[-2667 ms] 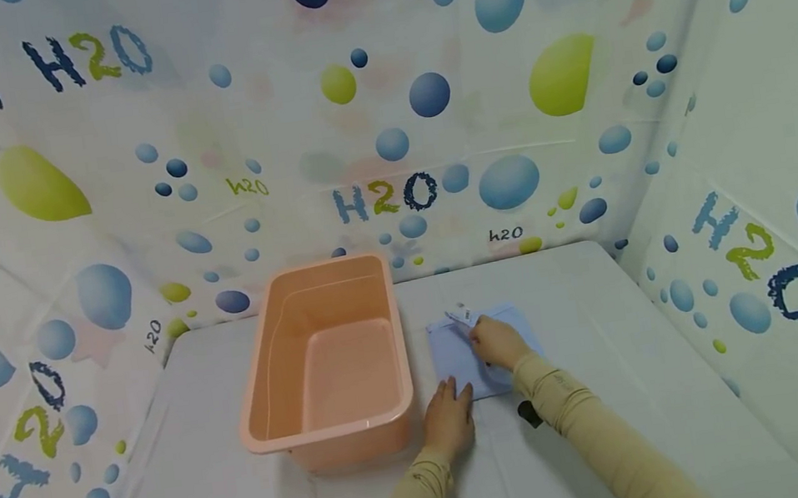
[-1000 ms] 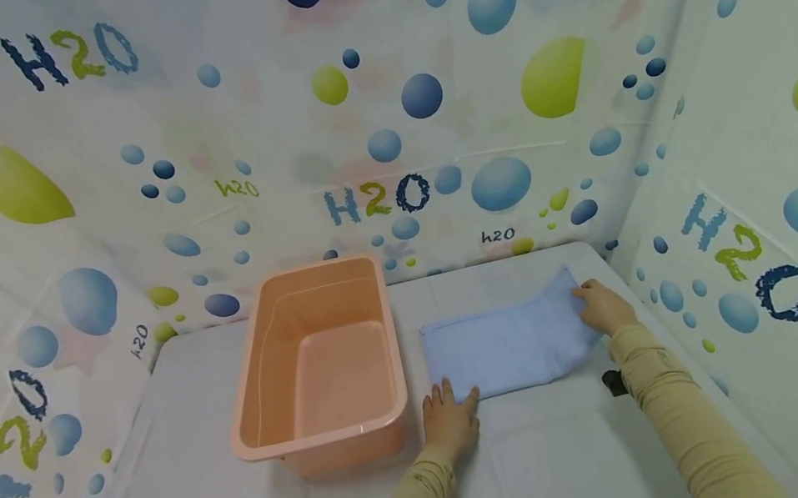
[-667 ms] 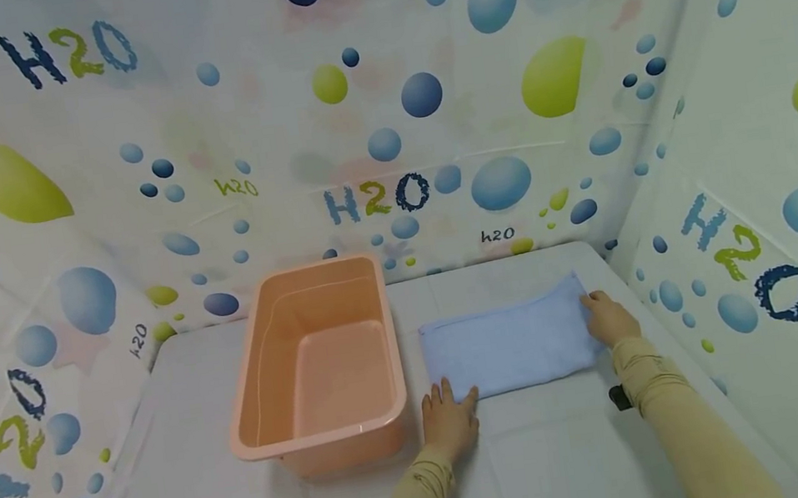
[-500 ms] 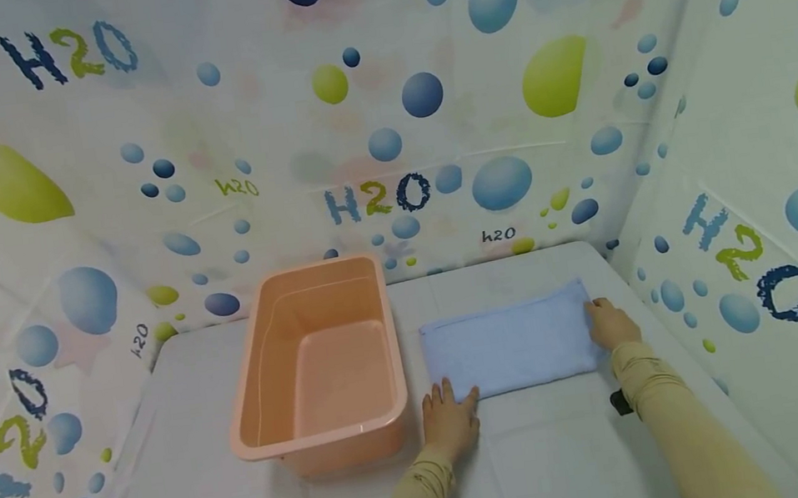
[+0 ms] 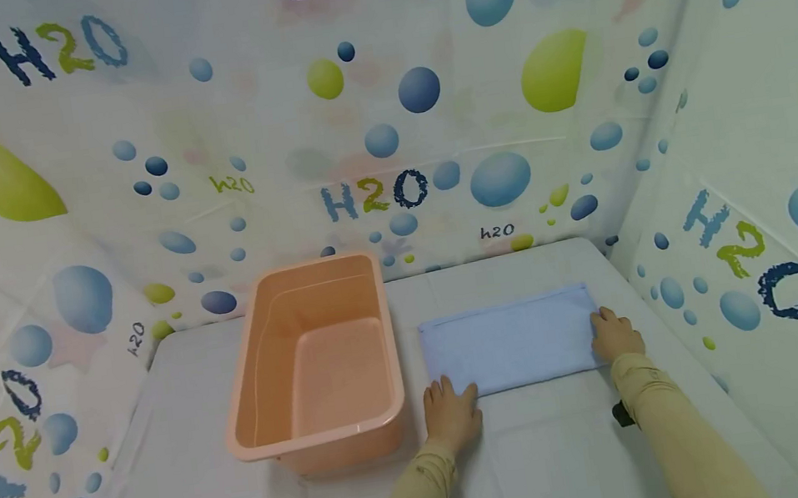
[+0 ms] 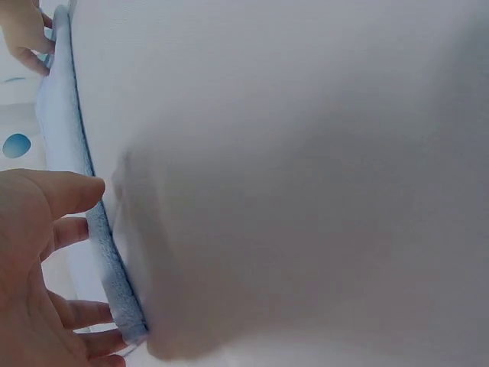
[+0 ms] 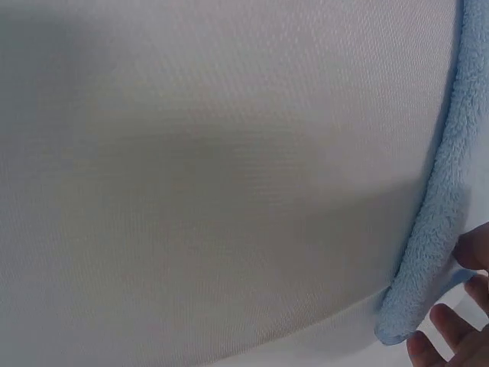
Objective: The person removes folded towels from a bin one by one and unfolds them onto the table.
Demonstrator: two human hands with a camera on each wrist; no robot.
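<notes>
A light blue towel (image 5: 510,344) lies flat as a long rectangle on the white table. My left hand (image 5: 454,414) rests at its near left corner with fingers spread. In the left wrist view, the fingertips of that left hand (image 6: 46,260) touch the towel's rounded plush edge (image 6: 114,283). Over at the right end, my right hand (image 5: 616,334) lays its fingers on the short edge. The right wrist view shows the right hand (image 7: 466,306) with thumb and loosely bent, parted fingers at the corner of the thick towel edge (image 7: 432,237).
A peach plastic basin (image 5: 318,436) stands on the table (image 5: 194,478) just left of the towel and my left hand. A white curtain (image 5: 260,116) with blue and green drops hangs behind the table and along both sides.
The right hand has carried the towel's upper layer over to the right, opening the towel from a square to a rectangle. Its raised far right corner now lies flat. The left hand stays put.
</notes>
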